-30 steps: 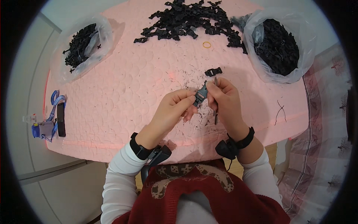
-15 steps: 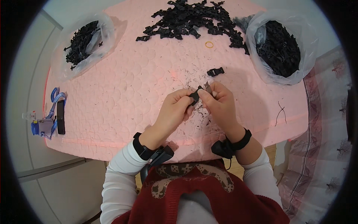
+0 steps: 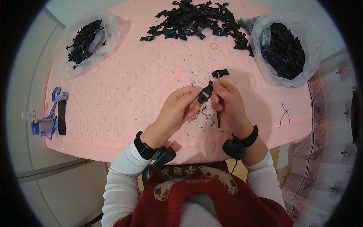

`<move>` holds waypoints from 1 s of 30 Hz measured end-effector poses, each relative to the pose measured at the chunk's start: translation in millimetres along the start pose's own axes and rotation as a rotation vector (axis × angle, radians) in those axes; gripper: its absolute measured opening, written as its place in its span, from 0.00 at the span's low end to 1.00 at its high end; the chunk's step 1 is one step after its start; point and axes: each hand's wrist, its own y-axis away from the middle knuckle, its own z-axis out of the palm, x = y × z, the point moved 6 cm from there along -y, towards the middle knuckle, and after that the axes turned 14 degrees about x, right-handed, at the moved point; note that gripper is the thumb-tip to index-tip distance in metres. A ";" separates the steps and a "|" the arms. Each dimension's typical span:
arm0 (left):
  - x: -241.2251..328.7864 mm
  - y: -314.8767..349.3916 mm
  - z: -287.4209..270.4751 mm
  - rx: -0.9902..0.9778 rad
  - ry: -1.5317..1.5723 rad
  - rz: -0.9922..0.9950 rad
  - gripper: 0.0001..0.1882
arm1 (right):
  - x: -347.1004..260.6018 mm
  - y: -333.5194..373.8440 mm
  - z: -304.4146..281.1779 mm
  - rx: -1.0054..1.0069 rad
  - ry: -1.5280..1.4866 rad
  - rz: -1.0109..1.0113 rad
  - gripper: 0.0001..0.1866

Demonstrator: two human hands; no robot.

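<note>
My left hand (image 3: pixel 177 105) pinches a black plastic side-release buckle (image 3: pixel 205 94) between thumb and fingers, tilted up to the right. Close beside it, my right hand (image 3: pixel 229 99) is closed on a slim craft knife (image 3: pixel 219 120); its dark handle sticks out below the fingers and a thin metallic tip shows above them. The right fingertips are at the buckle's upper end; whether they touch it I cannot tell. Just beyond the hands lies another black buckle (image 3: pixel 220 73) on the pink quilted cover (image 3: pixel 124 98). Dark shavings are scattered beneath both hands.
A heap of black buckles (image 3: pixel 193 20) spreads across the far side. Clear plastic bags of black parts stand at the far left (image 3: pixel 107 38) and far right (image 3: pixel 314 56). A yellow rubber band (image 3: pixel 214 46), a phone (image 3: pixel 61 117), a blue lanyard (image 3: pixel 56 99) and a black twist tie (image 3: pixel 285 115) lie around.
The buckle has turned and risen slightly, showing more of its face. My right hand has shifted right, away from the left, and the knife now points upright with its handle showing below.
</note>
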 end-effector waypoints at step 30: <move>4.1 1.8 4.5 0.025 -0.280 0.199 0.12 | -6.9 7.6 4.8 -0.046 0.162 -0.190 0.08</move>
